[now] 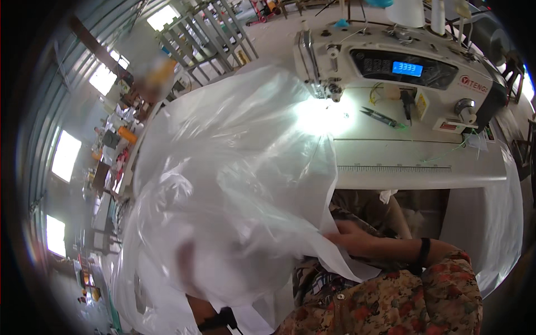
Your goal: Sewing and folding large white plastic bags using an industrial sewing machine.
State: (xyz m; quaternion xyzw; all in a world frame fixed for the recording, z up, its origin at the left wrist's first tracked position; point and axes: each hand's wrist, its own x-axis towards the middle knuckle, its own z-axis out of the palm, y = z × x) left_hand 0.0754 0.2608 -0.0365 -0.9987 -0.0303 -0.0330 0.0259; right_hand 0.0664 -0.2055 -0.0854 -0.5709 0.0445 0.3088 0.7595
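Note:
A large translucent white plastic sheet (240, 167) drapes from the sewing machine (391, 61) down over my lap. Its upper right part lies by the needle area under the bright lamp. My right hand (353, 239) pinches the sheet's right edge, just below the front of the machine table; some fingertips are behind the sheet. Under the plastic, my left hand (187, 265) shows only as a dark blur, with its fingers hidden. The left forearm, with a black wristband (220, 319), comes in from below.
On the machine table (385, 146) lie thread snips (381, 118), green thread and a small box (421, 103). A ruler strip (393, 168) runs near its front edge. Thread cones (405, 12) stand above the machine. A grey metal rack (206, 39) and cluttered benches are behind, at left.

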